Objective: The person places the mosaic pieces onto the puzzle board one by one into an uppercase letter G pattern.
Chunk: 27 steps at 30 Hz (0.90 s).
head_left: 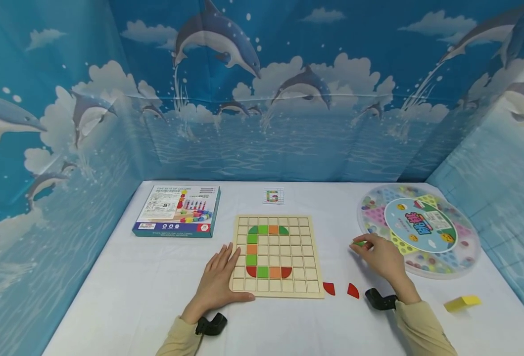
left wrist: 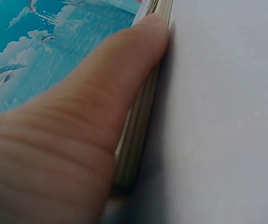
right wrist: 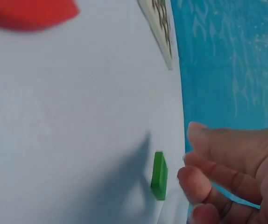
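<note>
A light wooden grid board (head_left: 302, 257) bears green, orange and red pieces in a C-like outline. My left hand (head_left: 219, 282) rests against its left edge and near corner, fingers stretched out; in the left wrist view the thumb (left wrist: 124, 56) lies along the board's side. To the right of the board, my right hand (head_left: 382, 257) is held over the table with its fingertips close to a green piece (right wrist: 159, 176). In the right wrist view that piece is apart from the slightly bent fingers. Two red quarter-round pieces (head_left: 329, 289) lie near the board's right corner.
A small card (head_left: 273, 196) with a coloured grid pattern lies behind the board. At the back left is a flat toy box (head_left: 177, 211). A round, clear-rimmed game set (head_left: 462, 237) stands at the right. Nearer on that side lies a yellow block (head_left: 462, 303).
</note>
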Motion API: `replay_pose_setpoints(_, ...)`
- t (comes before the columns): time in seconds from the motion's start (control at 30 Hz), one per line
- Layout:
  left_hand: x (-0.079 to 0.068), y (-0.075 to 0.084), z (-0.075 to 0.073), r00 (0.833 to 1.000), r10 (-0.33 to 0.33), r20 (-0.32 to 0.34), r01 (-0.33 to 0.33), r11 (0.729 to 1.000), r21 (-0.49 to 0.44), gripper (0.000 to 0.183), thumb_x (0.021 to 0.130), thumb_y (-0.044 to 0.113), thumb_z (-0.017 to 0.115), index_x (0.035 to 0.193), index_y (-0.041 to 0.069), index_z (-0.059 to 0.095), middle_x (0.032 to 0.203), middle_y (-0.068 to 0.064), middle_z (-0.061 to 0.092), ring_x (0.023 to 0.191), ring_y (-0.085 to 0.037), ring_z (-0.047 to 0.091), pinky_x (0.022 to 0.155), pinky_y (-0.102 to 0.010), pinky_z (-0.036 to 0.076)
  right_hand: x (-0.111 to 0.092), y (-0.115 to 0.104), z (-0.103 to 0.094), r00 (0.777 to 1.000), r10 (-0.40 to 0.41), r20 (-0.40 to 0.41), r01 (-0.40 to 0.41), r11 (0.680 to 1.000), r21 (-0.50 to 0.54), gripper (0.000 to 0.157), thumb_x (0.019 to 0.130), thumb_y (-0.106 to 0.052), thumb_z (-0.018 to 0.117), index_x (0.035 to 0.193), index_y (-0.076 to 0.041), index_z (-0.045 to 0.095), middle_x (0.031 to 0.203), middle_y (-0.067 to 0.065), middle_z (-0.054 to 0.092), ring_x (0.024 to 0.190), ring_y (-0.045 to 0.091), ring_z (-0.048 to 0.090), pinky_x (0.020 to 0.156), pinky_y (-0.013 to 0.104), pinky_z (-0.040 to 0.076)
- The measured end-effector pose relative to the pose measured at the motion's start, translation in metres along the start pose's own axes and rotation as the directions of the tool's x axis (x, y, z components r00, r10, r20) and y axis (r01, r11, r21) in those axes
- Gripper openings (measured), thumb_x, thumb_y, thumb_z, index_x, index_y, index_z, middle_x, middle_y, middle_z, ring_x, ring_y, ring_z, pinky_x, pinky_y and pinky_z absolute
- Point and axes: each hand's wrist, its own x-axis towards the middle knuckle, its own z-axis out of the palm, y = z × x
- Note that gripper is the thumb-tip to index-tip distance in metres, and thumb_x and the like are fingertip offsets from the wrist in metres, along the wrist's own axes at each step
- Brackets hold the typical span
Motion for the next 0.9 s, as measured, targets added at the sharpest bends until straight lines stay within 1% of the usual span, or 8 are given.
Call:
replay_pose_setpoints(0.17,0.000,-0.001,0.001,1.000,0.001,-0.003,-0.001,1.000,0.001,0.117,0.064,0.069,0.071,0.151,0.008,0.023,0.157,-0.011,0.014,0.143,-0.025,0.006,0.112,-0.043,0.009,0.002,0.007,0.001,0.997,0.064,0.042,-0.062,0.997,-0.051,0.040,0.086,-0.025,0.070,0.117,0.000,0.065,0.068,0.004,0.052,0.055,0.020,0.043,0.048,0.029,0.032)
replay_pose_setpoints(0.27,0.000,-0.002,0.001,1.000,-0.003,-0.001,0.003,1.000,0.002,0.117,0.064,0.069,0.071,0.151,0.008,0.024,0.157,-0.010,0.014,0.143,-0.024,0.006,0.112,-0.042,0.008,0.002,0.009,0.003,0.997,0.063,0.047,-0.059,0.995,-0.079,0.041,0.086,-0.025,0.070,0.118,0.001,0.064,0.067,0.004,0.052,0.055,0.020,0.042,0.048,0.030,0.031)
replay_pose_setpoints(0.43,0.001,0.000,0.000,1.000,-0.003,-0.001,0.003,1.000,0.004,0.117,0.064,0.069,0.071,0.151,0.008,0.024,0.157,-0.011,0.014,0.143,-0.026,0.007,0.112,-0.043,0.008,0.002,0.008,0.006,0.998,0.052,0.025,-0.050,0.995,-0.082,0.031,0.085,-0.021,0.070,0.109,-0.001,0.069,0.065,0.001,0.055,0.052,0.019,0.042,0.045,0.029,0.031)
replay_pose_setpoints(0.53,0.001,0.000,-0.001,1.000,0.003,-0.005,-0.003,1.000,0.006,0.116,0.064,0.069,0.072,0.151,0.007,0.025,0.156,-0.012,0.015,0.143,-0.028,0.008,0.112,-0.043,0.009,0.001,0.006,0.006,0.997,0.065,0.035,-0.062,0.996,-0.071,0.029,0.082,-0.022,0.074,0.104,-0.003,0.071,0.066,0.001,0.056,0.054,0.019,0.044,0.046,0.029,0.031)
replay_pose_setpoints(0.67,0.000,0.000,-0.001,1.000,0.005,-0.006,-0.005,1.000,0.009,0.117,0.064,0.069,0.071,0.151,0.007,0.024,0.157,-0.012,0.014,0.143,-0.027,0.007,0.112,-0.043,0.008,0.000,0.001,0.007,0.994,0.085,0.066,-0.081,0.995,-0.056,0.028,0.078,-0.024,0.077,0.099,-0.007,0.070,0.078,0.005,0.058,0.066,0.022,0.049,0.053,0.032,0.036)
replay_pose_setpoints(0.77,0.000,-0.001,0.000,1.000,0.007,-0.003,-0.007,1.000,0.014,0.118,0.064,0.070,0.071,0.151,0.007,0.023,0.157,-0.011,0.013,0.143,-0.026,0.006,0.112,-0.042,0.007,-0.002,-0.003,0.008,0.993,0.087,0.079,-0.083,0.995,-0.053,0.024,0.077,-0.021,0.078,0.096,-0.011,0.067,0.088,0.009,0.061,0.073,0.025,0.051,0.057,0.034,0.039)
replay_pose_setpoints(0.83,0.000,-0.002,0.001,1.000,0.008,-0.003,-0.008,1.000,0.019,0.118,0.064,0.071,0.070,0.151,0.007,0.023,0.157,-0.011,0.013,0.143,-0.026,0.006,0.112,-0.042,0.007,-0.003,-0.006,0.009,0.994,0.077,0.079,-0.072,0.996,-0.057,0.022,0.077,-0.020,0.078,0.093,-0.012,0.065,0.090,0.011,0.062,0.073,0.025,0.051,0.057,0.035,0.039)
replay_pose_setpoints(0.9,0.000,-0.002,0.001,1.000,0.010,-0.006,-0.010,1.000,0.023,0.118,0.064,0.071,0.070,0.151,0.007,0.023,0.157,-0.011,0.014,0.143,-0.027,0.007,0.112,-0.042,0.008,-0.004,-0.010,0.010,0.996,0.058,0.064,-0.054,0.996,-0.066,0.020,0.077,-0.019,0.078,0.090,-0.014,0.064,0.088,0.009,0.063,0.069,0.023,0.051,0.055,0.034,0.039)
